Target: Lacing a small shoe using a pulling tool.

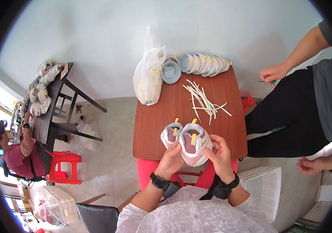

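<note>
Between my two hands, at the table's near edge, is a small pink and white shoe [195,155] with a grey collar and yellow tabs. My left hand [169,160] is closed on its left side, thumb against the upper. On the other side my right hand [221,154] grips it, thumb pressed on the side and fingers behind. A second, matching shoe [166,136] sits close to its left, partly hidden behind the held one. Farther up the brown table [154,120] lies a loose pile of thin white strips [204,101].
A plastic bag [148,79] and a row of stacked shoes [206,64] line the table's far side. At right stands a person [301,105]; a white basket [265,186] is below. Leftward, another person [22,155] sits by a dark table [53,112] of shoes.
</note>
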A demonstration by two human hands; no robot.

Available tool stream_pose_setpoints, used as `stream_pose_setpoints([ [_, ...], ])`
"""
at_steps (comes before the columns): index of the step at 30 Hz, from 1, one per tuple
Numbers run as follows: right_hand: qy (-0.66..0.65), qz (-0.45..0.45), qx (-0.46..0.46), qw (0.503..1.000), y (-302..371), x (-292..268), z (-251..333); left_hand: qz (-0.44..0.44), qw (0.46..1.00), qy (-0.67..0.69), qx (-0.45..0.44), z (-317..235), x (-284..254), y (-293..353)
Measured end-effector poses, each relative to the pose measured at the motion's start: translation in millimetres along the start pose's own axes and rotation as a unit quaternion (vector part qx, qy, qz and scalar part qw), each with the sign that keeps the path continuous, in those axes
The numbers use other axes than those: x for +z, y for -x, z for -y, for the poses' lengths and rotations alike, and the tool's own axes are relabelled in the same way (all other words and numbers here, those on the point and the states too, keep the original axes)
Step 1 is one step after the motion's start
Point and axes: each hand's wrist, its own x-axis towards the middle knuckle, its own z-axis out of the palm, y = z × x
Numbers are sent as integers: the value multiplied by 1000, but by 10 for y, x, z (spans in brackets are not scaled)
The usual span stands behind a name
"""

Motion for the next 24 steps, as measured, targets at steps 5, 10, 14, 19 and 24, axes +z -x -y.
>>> stream_pose_setpoints([
  [5,-5,-12,18,1000,-9,-51,-56,-15,1000,-2,5,0,0,1],
  [10,-21,-16,9,1000,-30,-43,-83,-30,999,-16,21,6,-33,-2],
  [14,0,-5,0,1000,-34,-27,-133,-18,1000,-19,15,5,-43,20],
  [19,7,-39,-6,999,-59,-51,-53,-15,998,-53,4,56,32,-57],
  [24,-29,-85,-33,995,-59,-92,-216,-7,999,-45,0,43,23,27],
])
